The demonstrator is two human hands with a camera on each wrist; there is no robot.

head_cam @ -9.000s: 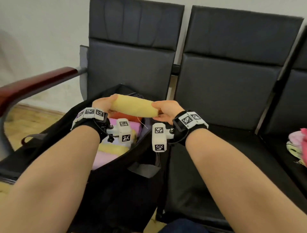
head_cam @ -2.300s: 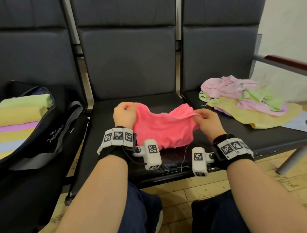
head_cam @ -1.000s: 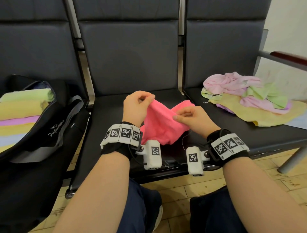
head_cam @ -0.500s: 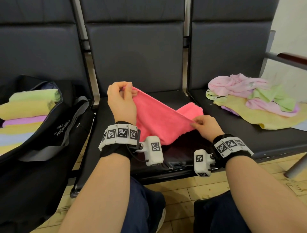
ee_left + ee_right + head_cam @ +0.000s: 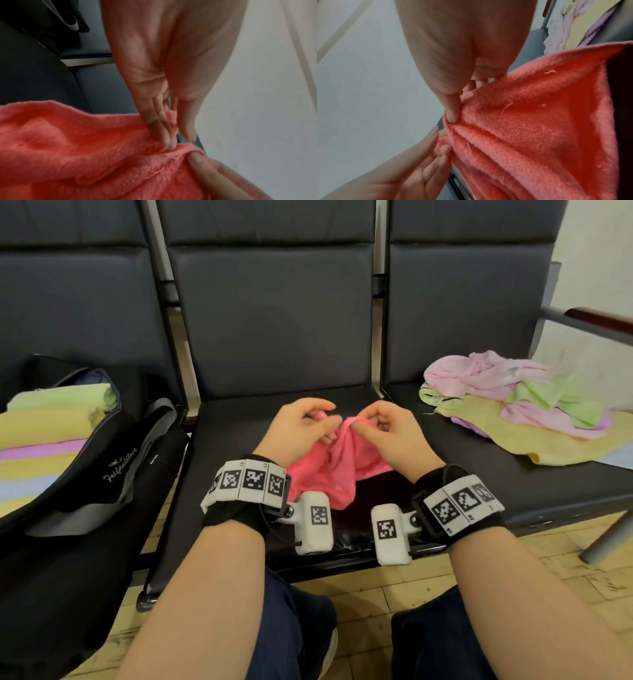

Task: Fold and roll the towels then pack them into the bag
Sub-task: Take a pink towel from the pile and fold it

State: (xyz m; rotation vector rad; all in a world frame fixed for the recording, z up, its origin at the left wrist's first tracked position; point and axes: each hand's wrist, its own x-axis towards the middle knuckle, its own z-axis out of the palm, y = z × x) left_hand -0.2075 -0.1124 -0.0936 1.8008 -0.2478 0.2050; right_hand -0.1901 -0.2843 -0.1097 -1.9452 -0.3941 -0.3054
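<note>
Bag (image 5: 102, 474): black, at nine o'clock on the left seat, mouth open; rolled towels (image 5: 44, 436) in green, yellow, purple and pale blue lie stacked inside it.

Left hand (image 5: 294, 429): just left of centre over the middle seat (image 5: 222, 474), fingers bent onto the top edge of the pink towel (image 5: 339, 470). In the left wrist view the fingertips (image 5: 169, 143) press into the cloth with the thumb just beside them, a narrow pinch on the hem.

Pink towel: bunched and hanging between the two hands, its lower part resting on the middle seat at six o'clock from the knuckles.

Right hand (image 5: 387, 433): just right of centre, thumb and forefinger nipping the same top edge; the right wrist view shows the thumb tip (image 5: 453, 115) pressed into a gathered fold.

Change: half a second ago the hands were well apart with the towel stretched in a slant between them; now they have come together, nearly touching, so two corners meet.

Meaning: I judge this the first fold of this towel; rolling and packing it are not yet done.

Loose pile (image 5: 520, 402): pink, green and yellow towels crumpled on the right seat at three o'clock, so more work remains.

Surface: dark padded bench seats with upright backs, smooth and slightly glossy.

Room: pale wall at two o'clock, a red-brown armrest (image 5: 599, 320) at the right edge, yellowish tiled floor below.
</note>
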